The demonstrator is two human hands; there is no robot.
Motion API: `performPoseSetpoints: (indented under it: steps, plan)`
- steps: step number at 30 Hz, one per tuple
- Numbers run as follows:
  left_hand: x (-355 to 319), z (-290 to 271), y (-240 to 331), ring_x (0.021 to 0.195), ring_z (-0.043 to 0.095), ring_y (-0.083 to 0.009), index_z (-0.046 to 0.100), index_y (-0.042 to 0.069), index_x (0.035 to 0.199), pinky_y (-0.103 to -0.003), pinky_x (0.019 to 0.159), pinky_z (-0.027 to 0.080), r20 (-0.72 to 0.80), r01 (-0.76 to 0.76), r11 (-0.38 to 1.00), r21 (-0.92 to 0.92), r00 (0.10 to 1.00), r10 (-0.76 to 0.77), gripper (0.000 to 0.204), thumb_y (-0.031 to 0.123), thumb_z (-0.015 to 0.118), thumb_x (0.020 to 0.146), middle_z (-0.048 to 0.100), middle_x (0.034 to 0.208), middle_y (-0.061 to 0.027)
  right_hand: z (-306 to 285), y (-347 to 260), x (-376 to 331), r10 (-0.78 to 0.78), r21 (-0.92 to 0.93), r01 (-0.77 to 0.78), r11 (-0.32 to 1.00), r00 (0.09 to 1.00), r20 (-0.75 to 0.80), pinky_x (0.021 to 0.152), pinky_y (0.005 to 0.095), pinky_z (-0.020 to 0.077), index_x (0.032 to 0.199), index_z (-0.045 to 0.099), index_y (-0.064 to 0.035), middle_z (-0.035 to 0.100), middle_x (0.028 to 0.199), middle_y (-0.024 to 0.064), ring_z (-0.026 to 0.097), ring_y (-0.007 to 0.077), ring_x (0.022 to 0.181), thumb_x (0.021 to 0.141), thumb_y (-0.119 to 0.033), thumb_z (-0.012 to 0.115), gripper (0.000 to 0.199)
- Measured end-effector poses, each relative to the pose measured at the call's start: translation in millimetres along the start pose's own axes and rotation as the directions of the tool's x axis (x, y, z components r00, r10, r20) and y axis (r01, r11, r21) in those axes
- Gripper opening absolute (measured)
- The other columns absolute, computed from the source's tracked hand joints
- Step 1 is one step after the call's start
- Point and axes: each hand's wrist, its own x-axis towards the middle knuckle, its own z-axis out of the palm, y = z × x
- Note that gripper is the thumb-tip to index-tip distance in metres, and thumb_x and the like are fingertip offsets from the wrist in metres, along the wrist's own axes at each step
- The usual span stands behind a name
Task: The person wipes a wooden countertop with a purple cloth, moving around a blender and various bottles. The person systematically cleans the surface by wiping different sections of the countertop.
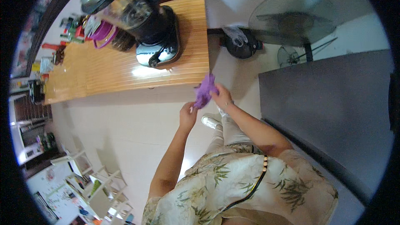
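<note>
Grasping purple bundle (204, 92) | left fingers (191, 107), right fingers (215, 95) | blurred, exact kind unclear

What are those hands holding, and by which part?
A crumpled purple cloth: the left hand holds its lower end, and the right hand holds its right side.

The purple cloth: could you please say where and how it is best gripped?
Probably pinch the purple cloth by its free upper end, coming from the far side: it is bunched and soft, the left hand holds its lower end, and the right hand its right edge.
</note>
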Motion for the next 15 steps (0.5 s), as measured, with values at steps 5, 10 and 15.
performPoseSetpoints:
  steps: [5,10,15]
  plan:
    - [-28,-42,-40,0.086,0.060,-0.0135,0.061,0.003,0.094,-0.028,0.080,0.048,0.049,0.324,0.810,-0.488,0.937,-0.346,0.008,0.006,0.055,0.090,0.063,0.088,-0.0037,-4,33,-49,0.105,0.028,-0.118,0.993,0.952,0.287,0.079,0.0366,0.0511,0.109,0.061,-0.0075,0.067,0.094,0.0155,0.065,0.0284,0.088,0.078,-0.020,0.069,0.034]
    - [-6,-41,10,0.085,0.058,-0.0118,0.056,0.005,0.099,-0.030,0.080,0.050,0.036,0.328,0.709,-0.625,0.919,-0.393,0.010,0.006,0.049,0.093,0.061,0.093,-0.0030,-23,5,-12,0.152,0.236,-0.187,0.954,0.975,0.160,0.076,0.0320,0.0507,0.112,0.059,-0.0073,0.066,0.086,0.0118,0.064,0.0201,0.081,0.087,-0.023,0.065,0.031]
    - [15,-27,54,0.084,0.059,-0.0133,0.057,0.005,0.101,-0.030,0.078,0.050,0.080,0.320,0.734,-0.599,0.936,-0.343,0.011,0.008,0.051,0.093,0.062,0.094,-0.0038,-37,-7,40,0.055,0.084,-0.058,0.995,0.998,0.031,0.081,0.0383,0.0516,0.118,0.061,-0.0141,0.068,0.100,0.0171,0.065,0.0316,0.090,0.087,-0.025,0.060,0.033]
